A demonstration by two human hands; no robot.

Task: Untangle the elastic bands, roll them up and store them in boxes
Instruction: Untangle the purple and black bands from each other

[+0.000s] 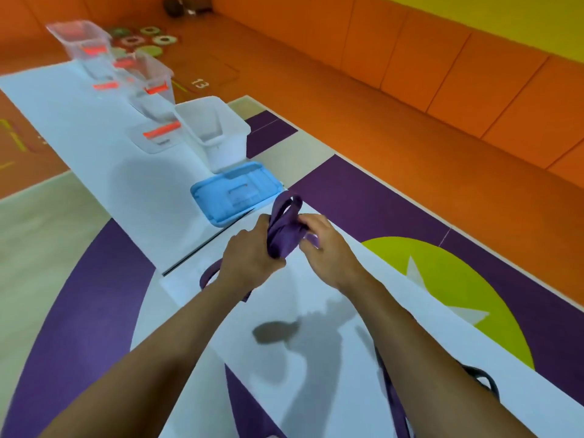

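My left hand (pixel 249 259) curls its fingers round the lower part of a folded purple elastic band (pixel 282 237), held above the white table (pixel 94 137). My right hand (pixel 328 248) pinches the same bundle from the right, and its loops project on the far side. Just beyond lies a blue lid (pixel 229 194); farther off stands an open white box (pixel 218 131).

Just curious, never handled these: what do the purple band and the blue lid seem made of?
Purple band: looks like matte rubber or elastic; it folds limply into loops. Blue lid: probably rigid moulded plastic, with raised ribs, smooth finish.
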